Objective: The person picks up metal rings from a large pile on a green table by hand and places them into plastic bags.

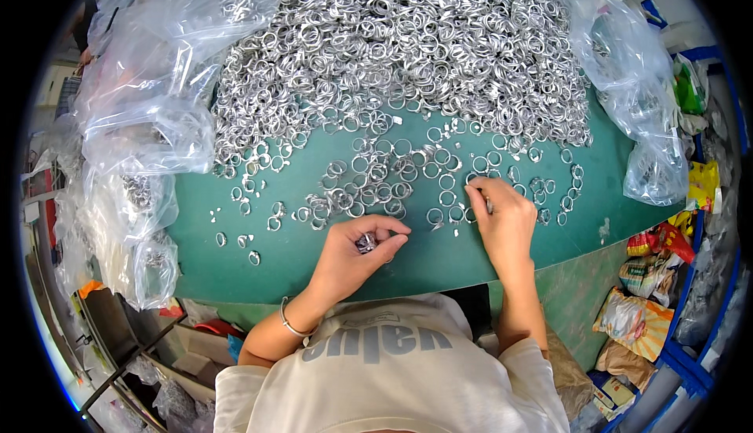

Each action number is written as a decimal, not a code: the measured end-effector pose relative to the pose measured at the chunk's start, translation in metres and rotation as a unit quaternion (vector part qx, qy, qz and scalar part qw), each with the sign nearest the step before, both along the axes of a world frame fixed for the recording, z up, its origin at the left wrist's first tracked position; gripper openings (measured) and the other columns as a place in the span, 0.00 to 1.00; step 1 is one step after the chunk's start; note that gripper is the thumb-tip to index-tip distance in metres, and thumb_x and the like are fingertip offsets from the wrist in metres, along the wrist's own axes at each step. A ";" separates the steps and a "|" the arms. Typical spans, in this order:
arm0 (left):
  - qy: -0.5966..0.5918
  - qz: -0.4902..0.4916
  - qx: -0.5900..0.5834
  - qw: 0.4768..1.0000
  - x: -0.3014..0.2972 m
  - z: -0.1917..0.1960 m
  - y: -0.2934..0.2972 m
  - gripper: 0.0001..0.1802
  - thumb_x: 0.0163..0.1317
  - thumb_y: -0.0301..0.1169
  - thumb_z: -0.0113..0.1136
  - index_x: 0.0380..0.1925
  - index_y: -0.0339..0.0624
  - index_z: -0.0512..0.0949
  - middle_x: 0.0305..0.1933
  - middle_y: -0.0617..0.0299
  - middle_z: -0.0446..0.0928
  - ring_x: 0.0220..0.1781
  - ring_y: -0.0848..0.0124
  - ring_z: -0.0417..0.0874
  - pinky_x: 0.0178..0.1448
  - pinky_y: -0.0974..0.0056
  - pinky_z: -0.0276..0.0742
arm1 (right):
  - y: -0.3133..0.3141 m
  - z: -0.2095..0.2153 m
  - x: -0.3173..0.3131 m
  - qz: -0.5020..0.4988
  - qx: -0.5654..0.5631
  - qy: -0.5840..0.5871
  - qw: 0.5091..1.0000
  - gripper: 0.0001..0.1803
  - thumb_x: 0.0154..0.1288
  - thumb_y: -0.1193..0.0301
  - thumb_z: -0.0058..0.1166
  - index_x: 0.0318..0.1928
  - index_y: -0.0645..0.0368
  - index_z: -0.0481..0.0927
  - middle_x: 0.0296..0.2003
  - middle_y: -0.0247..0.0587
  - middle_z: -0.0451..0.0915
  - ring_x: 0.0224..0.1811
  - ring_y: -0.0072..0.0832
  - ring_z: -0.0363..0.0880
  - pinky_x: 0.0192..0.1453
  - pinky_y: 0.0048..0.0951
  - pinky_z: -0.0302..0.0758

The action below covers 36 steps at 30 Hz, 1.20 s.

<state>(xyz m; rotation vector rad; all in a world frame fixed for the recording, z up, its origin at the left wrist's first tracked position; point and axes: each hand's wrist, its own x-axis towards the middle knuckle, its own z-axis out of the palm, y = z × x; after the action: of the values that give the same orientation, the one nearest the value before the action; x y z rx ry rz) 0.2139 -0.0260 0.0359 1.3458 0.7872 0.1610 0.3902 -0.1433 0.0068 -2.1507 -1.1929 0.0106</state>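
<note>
The left hand (349,251), above the near edge of the green counter (235,274), has its grip curled around a small clump of shiny silver metal rings (365,242). The right hand (506,220) bends its fingertips down among loose round silver rings (380,190); whether its grip holds one cannot be told. A large silver ring heap (408,41) spreads toward the counter's far edge, between clear plastic bags (149,131).

Green table (259,272) bears silver rings (408,41); clear bags (145,131) too.
</note>
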 end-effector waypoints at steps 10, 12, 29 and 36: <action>-0.015 -0.002 0.000 1.000 -0.004 -0.004 0.000 0.05 0.53 0.21 0.61 0.31 0.37 0.81 0.20 0.73 0.69 0.24 0.86 0.64 0.27 0.78 0.58 | -0.004 0.005 0.021 0.030 0.307 0.825 0.473 0.14 0.66 0.64 0.43 0.27 0.59 0.67 0.29 0.42 0.73 0.16 0.20 0.64 0.09 0.14 0.58; -0.015 0.001 -0.009 1.000 -0.005 -0.004 0.001 0.05 0.53 0.20 0.61 0.32 0.37 0.81 0.20 0.73 0.69 0.24 0.86 0.64 0.27 0.78 0.58 | -0.001 0.006 0.021 0.018 0.265 0.781 0.565 0.10 0.64 0.66 0.49 0.28 0.59 0.70 0.24 0.38 0.73 0.15 0.19 0.65 0.13 0.16 0.61; -0.010 -0.001 0.001 1.000 -0.012 -0.008 0.002 0.06 0.53 0.20 0.61 0.32 0.36 0.81 0.21 0.72 0.70 0.25 0.85 0.65 0.28 0.77 0.60 | -0.008 0.017 0.012 0.079 0.175 0.678 0.709 0.09 0.61 0.77 0.48 0.42 0.64 0.73 0.27 0.44 0.75 0.13 0.17 0.65 0.13 0.14 0.54; -0.014 0.000 -0.012 1.000 -0.009 -0.005 0.001 0.06 0.53 0.20 0.60 0.32 0.36 0.80 0.21 0.72 0.70 0.24 0.85 0.65 0.28 0.77 0.60 | -0.028 0.001 0.027 0.088 0.388 0.829 0.394 0.13 0.67 0.67 0.42 0.40 0.67 0.69 0.30 0.44 0.65 0.29 0.27 0.62 0.11 0.18 0.65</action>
<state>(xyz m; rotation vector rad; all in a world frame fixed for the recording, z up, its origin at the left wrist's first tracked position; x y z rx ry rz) 0.2047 -0.0254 0.0307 1.3178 0.7635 0.1697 0.4169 -0.1713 0.0074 -0.3199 0.0487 1.1387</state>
